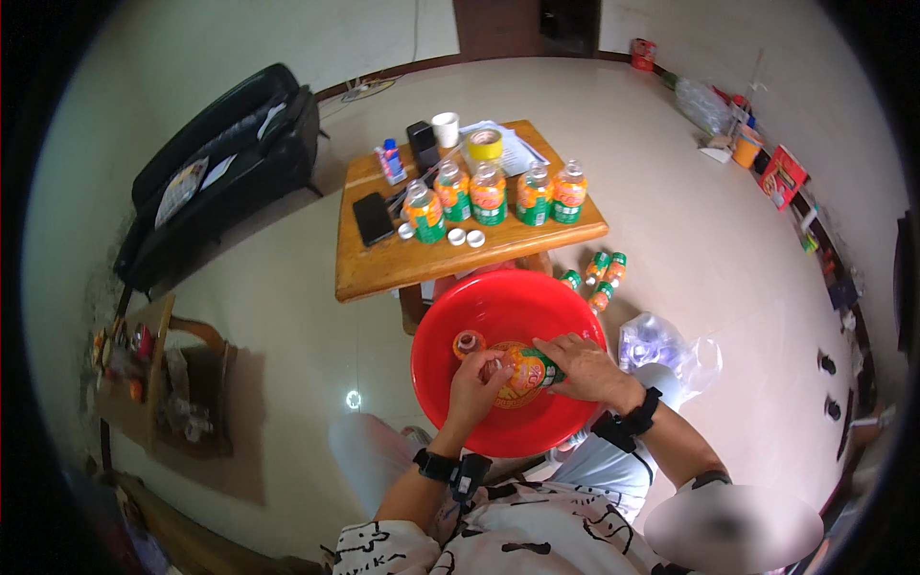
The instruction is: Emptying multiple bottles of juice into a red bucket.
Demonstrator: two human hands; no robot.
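Note:
A plastic bottle (531, 371) with an orange and green label lies on its side over a red basin (443, 422) between my knees. My right hand (586, 370) is wrapped round its green base end. At the neck end, on the left, the fingers of my left hand (474, 388) are closed together; whether a cap is between them is too small to tell. Just beyond the left hand, a second bottle (468, 343) stands in the basin, its mouth facing up.
Beyond the basin, a wooden table (374, 273) bears several uncapped bottles (489, 196), white caps (457, 237), a black phone (373, 218), yellow tape (485, 145) and a white cup (446, 128). More bottles (600, 296) lie on the floor beside a plastic bag (656, 343). A black sofa (230, 144) stands left.

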